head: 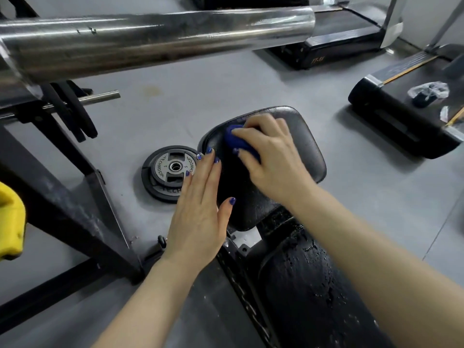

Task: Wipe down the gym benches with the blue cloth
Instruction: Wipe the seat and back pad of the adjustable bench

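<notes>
Right hand (270,159) lay on the seat pad (301,146), fingers curled over a bunched blue cloth (238,141) and pressing it to the vinyl near the pad's far left part. Only a small wad of cloth showed between fingers and thumb; the rest was hidden under the palm.

Left hand (200,209) was flat, fingers straight and together, resting along the pad's left edge, holding nothing. It looked to be steadying the pad.

Nearer the camera, the back pad (313,285) was beaded with wet drops; probably sprayed and not yet wiped.

Cloth judged soft, light, limp, likely damp. It will crumple and slip out under a loose grip, so best kept wadded under the palm with fingertips pinning the leading edge. Vinyl was smooth, slick when wet; the cloth should glide easily.

Around: weight plate (168,174) on the floor just left of the seat, steel bar (155,38) overhead, treadmill (406,116) to the right
</notes>
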Demonstrator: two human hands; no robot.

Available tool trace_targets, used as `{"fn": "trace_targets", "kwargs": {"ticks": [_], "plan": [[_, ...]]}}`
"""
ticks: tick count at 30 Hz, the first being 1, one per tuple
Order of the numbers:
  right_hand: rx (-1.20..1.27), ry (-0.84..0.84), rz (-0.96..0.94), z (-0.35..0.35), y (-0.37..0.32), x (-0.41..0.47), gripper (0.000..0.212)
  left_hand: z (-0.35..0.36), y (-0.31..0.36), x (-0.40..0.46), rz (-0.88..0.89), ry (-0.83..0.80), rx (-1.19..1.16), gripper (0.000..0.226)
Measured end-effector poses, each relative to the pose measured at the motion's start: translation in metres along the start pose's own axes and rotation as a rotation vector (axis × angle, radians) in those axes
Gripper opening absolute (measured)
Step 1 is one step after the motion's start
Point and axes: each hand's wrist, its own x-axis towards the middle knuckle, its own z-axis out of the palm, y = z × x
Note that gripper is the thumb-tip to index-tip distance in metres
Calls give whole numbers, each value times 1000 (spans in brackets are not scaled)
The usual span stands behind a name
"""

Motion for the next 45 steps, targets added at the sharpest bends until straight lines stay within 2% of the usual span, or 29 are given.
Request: {"fn": "trace_targets", "kwargs": {"ticks": [7,13,18,23,30,35,37,39,42,45], "plan": [[47,98,65,5,3,-98,28,0,-3,1,20,13,-5,63],[66,174,54,21,-4,-29,24,0,-3,-1,41,25,-37,60],[54,137,51,18,8,-65,27,3,-7,0,66,46,-28,59],[104,255,145,26,7,-21,26,7,-9,-2,83,79,-29,59],[80,158,-60,21,19,-89,26,17,-15,-2,149,148,-29,57],[76,284,-47,32,14,-73,23,25,-22,0,213,225,-23,54],[77,251,-109,34,11,-88,26,27,-24,1,226,247,-19,54],[72,148,-190,25,14,-104,27,30,-26,0,232,261,-31,55],[34,13,-166,-2,16,-113,27,32,-25,0,231,288,-34,55],[42,79,-82,-24,15,-133,22,32,-22,-4,199,287,-3,54]]}}
